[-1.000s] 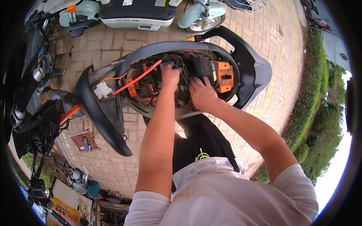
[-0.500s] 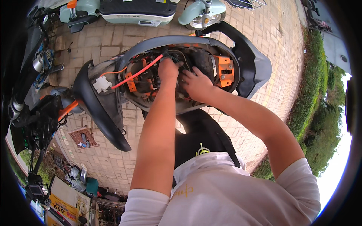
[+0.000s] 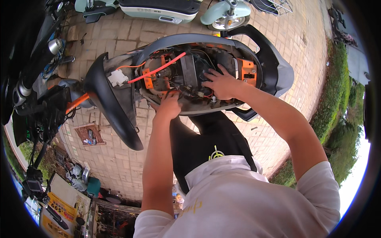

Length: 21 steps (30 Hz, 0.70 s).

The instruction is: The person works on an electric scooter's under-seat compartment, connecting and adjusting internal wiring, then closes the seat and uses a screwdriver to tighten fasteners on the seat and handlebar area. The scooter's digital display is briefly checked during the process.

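Note:
The opened body of an electric scooter (image 3: 186, 109) lies in front of me, its inner frame, wires and dark parts exposed. My left hand (image 3: 168, 106) is at the near rim of the opening, fingers bent over the edge and thumb outside it. Inside the bay, my right hand (image 3: 222, 85) rests with fingers spread against dark parts beside a grey-black block (image 3: 189, 69); its fingertips partly cover what they touch. A thick red cable (image 3: 164, 66) runs across the bay's left side to a white connector (image 3: 118, 78). An orange bracket (image 3: 249, 72) sits at the right end.
A pale green scooter (image 3: 222, 16) stands beyond on the brick paving (image 3: 119, 37). The black front shield (image 3: 115, 107) curves at the left, near handlebars (image 3: 24, 87). A shallow brown tray (image 3: 90, 134) with small items lies on the ground. A hedge (image 3: 331, 95) borders the right.
My left hand has come from the middle of the bay to its near rim, uncovering the grey-black block. My right hand stays inside with fingers spread. The whole view has shifted slightly.

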Tool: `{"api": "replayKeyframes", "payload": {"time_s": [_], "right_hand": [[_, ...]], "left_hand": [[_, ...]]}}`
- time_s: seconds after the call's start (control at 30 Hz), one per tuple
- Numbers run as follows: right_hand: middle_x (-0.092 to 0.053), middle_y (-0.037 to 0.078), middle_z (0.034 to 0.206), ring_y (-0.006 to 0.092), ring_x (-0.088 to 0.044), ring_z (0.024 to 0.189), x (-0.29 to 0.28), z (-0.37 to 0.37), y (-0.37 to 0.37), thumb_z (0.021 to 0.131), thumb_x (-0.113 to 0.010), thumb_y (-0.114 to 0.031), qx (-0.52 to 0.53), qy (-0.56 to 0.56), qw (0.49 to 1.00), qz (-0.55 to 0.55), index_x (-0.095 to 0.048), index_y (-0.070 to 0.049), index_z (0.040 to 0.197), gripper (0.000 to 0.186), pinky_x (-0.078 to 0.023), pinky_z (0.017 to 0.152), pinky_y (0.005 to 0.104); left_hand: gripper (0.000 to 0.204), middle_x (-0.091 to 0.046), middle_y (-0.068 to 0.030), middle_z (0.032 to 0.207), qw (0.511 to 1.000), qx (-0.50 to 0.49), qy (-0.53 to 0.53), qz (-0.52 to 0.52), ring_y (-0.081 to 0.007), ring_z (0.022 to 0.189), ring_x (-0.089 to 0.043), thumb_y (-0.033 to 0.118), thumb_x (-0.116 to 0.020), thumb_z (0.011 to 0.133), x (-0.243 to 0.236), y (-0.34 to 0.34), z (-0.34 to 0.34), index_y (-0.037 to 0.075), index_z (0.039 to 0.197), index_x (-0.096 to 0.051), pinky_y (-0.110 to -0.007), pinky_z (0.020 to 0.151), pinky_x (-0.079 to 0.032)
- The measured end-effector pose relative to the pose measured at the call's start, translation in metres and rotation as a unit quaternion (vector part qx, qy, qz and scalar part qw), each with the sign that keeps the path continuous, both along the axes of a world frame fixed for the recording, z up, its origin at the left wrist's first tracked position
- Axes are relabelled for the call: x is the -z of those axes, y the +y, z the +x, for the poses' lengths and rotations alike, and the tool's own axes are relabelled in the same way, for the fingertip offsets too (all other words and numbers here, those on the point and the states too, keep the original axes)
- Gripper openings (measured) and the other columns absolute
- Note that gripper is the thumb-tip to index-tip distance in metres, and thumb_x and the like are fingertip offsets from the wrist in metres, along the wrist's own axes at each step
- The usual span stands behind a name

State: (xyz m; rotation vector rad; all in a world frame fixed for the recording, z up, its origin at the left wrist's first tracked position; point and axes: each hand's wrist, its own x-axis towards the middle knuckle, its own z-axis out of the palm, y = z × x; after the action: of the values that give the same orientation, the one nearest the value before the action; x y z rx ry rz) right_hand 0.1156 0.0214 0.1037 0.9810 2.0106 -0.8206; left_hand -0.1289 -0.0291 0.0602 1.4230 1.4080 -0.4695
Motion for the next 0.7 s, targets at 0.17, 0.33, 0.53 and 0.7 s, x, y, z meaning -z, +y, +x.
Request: {"api": "replayKeyframes", "payload": {"time_s": [0.17, 0.33, 0.53, 0.7], "right_hand": [[-0.023, 0.011, 0.161, 0.0348, -0.014, 0.15, -0.006, -0.008, 0.006, 0.096, -0.048, -0.037, -0.029, -0.02, 0.998, -0.051, -0.055, -0.035, 0.137, 0.041, 0.0, 0.117, 0.064], [-0.018, 0.011, 0.162, 0.0341, -0.009, 0.151, -0.011, -0.016, 0.012, 0.098, -0.042, -0.047, -0.043, -0.051, 0.994, -0.091, -0.06, -0.036, 0.133, 0.041, 0.002, 0.116, 0.0643], [-0.015, 0.009, 0.164, 0.0335, -0.006, 0.151, -0.012, -0.023, 0.012, 0.098, -0.038, -0.054, -0.045, -0.076, 0.991, -0.1, -0.058, -0.038, 0.136, 0.046, 0.003, 0.115, 0.066], [-0.015, 0.009, 0.164, 0.0332, -0.005, 0.151, -0.009, -0.023, 0.011, 0.099, -0.039, -0.051, -0.064, -0.086, 0.99, -0.09, -0.056, -0.038, 0.137, 0.044, 0.002, 0.115, 0.0673]], "left_hand": [[0.048, -0.054, -0.0103, 0.138, 0.986, 0.16, -0.036, 0.014, -0.0304, 0.131, -0.047, 0.023, -0.062, 0.088, 0.025, 0.012, 0.027, 0.019, 0.135, -0.057, -0.061, 0.109, -0.03], [0.051, -0.062, -0.0156, 0.126, 0.974, 0.153, -0.136, -0.099, -0.0314, 0.113, -0.061, 0.016, -0.065, 0.086, 0.039, 0.024, 0.032, 0.019, 0.137, -0.056, -0.038, 0.096, -0.049], [0.052, -0.056, -0.0184, 0.136, 0.967, 0.202, -0.122, -0.096, -0.0313, 0.126, -0.054, 0.033, -0.06, 0.091, 0.054, 0.019, 0.042, 0.023, 0.141, -0.052, -0.04, 0.104, -0.044], [0.056, -0.051, -0.0207, 0.14, 0.976, 0.161, -0.139, -0.037, -0.0325, 0.129, -0.051, 0.043, -0.055, 0.093, 0.044, 0.004, 0.036, 0.015, 0.141, -0.052, -0.04, 0.107, -0.041]]}}
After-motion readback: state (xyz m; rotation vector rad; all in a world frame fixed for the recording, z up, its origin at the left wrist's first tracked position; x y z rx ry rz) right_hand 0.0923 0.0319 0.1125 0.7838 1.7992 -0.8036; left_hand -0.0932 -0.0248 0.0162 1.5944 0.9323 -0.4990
